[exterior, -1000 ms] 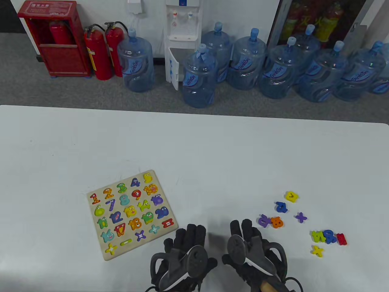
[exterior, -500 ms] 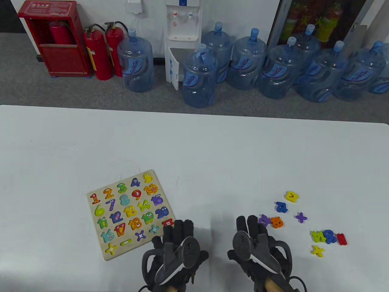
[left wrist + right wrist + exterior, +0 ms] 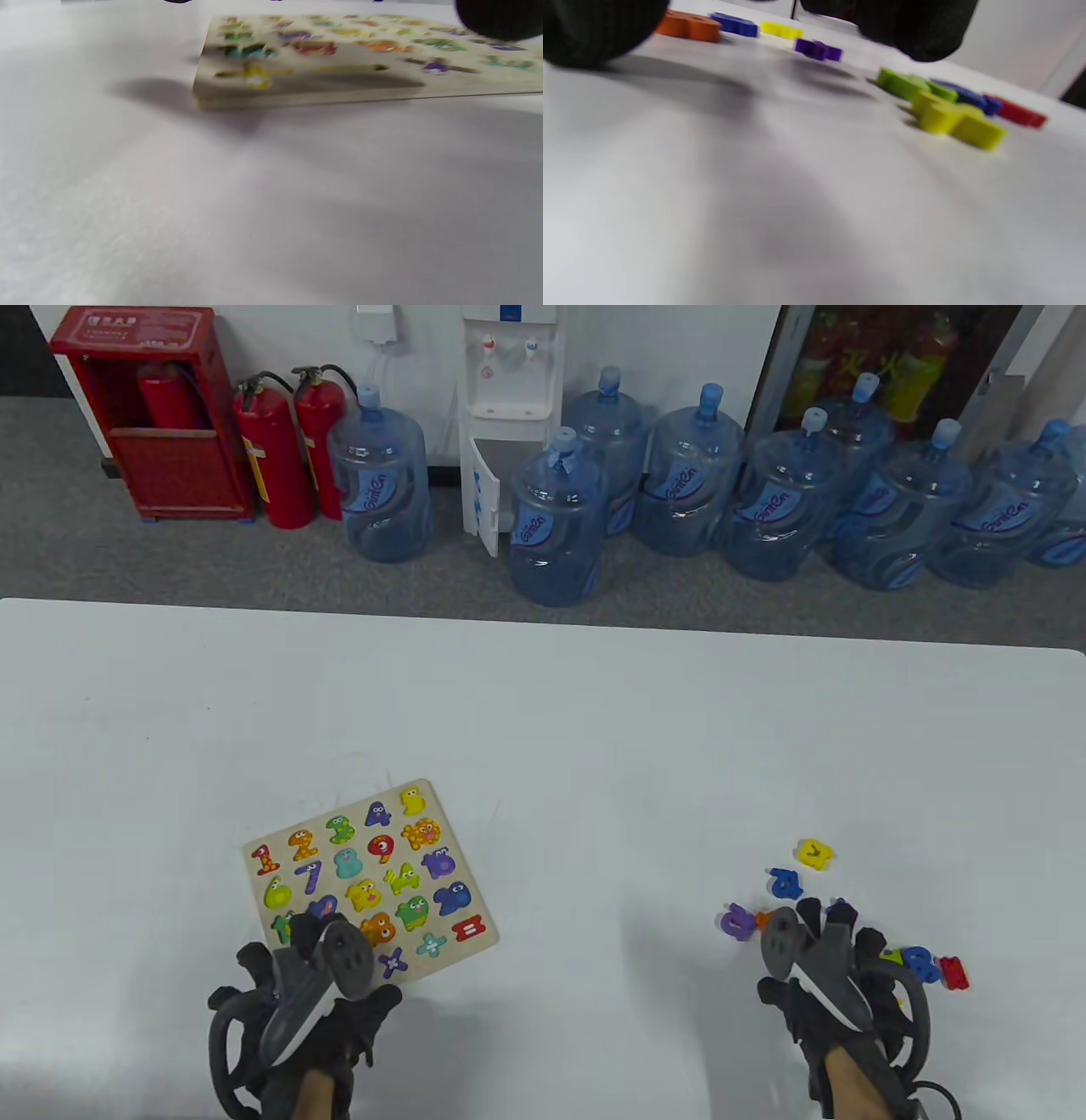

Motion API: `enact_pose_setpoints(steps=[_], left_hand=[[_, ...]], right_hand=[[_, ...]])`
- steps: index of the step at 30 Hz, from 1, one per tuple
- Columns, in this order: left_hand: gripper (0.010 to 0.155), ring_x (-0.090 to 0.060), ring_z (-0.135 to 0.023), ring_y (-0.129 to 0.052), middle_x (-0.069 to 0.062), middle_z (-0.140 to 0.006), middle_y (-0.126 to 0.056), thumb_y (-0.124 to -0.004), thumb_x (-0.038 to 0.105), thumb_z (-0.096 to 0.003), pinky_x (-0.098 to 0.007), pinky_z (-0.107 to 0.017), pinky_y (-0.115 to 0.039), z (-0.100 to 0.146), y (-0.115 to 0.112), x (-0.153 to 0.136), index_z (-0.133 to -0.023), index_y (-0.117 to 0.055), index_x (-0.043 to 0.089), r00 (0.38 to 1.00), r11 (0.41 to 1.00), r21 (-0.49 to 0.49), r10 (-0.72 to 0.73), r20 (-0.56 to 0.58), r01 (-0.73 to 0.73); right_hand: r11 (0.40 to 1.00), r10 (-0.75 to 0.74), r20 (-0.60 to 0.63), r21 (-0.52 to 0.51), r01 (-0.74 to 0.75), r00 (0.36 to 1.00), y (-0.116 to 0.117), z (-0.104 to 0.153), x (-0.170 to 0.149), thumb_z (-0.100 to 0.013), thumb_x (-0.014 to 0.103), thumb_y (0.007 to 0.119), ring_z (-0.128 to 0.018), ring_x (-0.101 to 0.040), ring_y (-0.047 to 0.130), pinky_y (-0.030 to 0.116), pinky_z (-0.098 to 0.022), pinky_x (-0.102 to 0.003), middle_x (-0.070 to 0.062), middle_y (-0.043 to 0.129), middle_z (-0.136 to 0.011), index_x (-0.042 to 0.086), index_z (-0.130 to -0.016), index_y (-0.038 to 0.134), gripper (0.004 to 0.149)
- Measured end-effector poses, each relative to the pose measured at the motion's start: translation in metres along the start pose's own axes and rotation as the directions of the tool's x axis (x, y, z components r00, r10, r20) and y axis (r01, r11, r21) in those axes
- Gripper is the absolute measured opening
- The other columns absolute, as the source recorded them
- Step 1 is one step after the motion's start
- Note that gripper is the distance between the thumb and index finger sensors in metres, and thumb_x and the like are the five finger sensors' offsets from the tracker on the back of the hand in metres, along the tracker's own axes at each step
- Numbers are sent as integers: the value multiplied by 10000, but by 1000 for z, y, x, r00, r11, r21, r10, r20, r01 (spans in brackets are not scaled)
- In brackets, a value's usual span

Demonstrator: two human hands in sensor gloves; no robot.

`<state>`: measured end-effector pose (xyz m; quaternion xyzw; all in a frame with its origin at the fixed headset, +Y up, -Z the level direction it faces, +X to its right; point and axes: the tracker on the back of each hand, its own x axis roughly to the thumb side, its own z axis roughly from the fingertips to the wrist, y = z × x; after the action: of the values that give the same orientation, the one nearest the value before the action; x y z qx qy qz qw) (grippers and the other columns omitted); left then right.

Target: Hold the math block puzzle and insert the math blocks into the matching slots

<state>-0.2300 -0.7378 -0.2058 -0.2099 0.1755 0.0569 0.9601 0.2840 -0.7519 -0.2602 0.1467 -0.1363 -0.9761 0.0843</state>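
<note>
The wooden puzzle board (image 3: 452, 841) lies flat on the white table at the left, with colourful number blocks seated in it. My left hand (image 3: 297, 937) is over the board's near-left corner and covers several blocks; in the left wrist view one fingertip (image 3: 500, 17) hovers above the board (image 3: 305, 91). My right hand (image 3: 836, 933) is spread over the loose blocks and holds nothing. Around it lie a yellow block (image 3: 814, 853), a blue block (image 3: 786, 884), a purple block (image 3: 736, 920) and a red block (image 3: 954, 973). In the right wrist view the fingertips (image 3: 916, 29) hang above the green block (image 3: 903, 84) and the yellow cross (image 3: 958, 120).
The white table (image 3: 543, 712) stretches wide between and behind the hands. Beyond its far edge, on the floor, stand several water bottles (image 3: 556, 517), a water dispenser (image 3: 509, 415) and red fire extinguishers (image 3: 271, 449).
The hands have moved apart from the near middle of the table. The left went left onto the board's near corner, and the right went right over the loose blocks.
</note>
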Motion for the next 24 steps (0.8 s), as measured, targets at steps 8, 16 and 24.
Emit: enact_pose_setpoints(steps=[8,16,24], left_hand=[[849,-568,-1065,-259,113,-1139,-201,-717,673,-329,-847,-646,-422,0,-13,12,-1059,-379,403,998,987,-152,53,45,-45],[809,-497,-1089,-290,106,-1122,-219,-719,645,-342,-847,-643,-395,26,-24,60,-1040,-388,406,988,985,-149,-62,143,83],[757,-512,-1036,-542,51,-1077,-409,-717,657,-315,-825,-617,-478,50,-27,108,-986,-518,368,927,960,-38,-256,275,276]], right_hand=[[998,0,42,-67,3,999,-4,0,1,-272,436,784,-685,-299,851,811,-444,-343,-144,681,-929,215,-917,664,692],[987,-3,65,-160,13,998,-7,5,7,-258,377,841,-485,-173,981,863,-302,-270,-58,843,-776,233,-804,796,566],[978,-144,150,-129,164,978,-15,10,1,-262,407,824,-472,-160,1005,869,-292,-282,-40,888,-748,236,-762,846,529]])
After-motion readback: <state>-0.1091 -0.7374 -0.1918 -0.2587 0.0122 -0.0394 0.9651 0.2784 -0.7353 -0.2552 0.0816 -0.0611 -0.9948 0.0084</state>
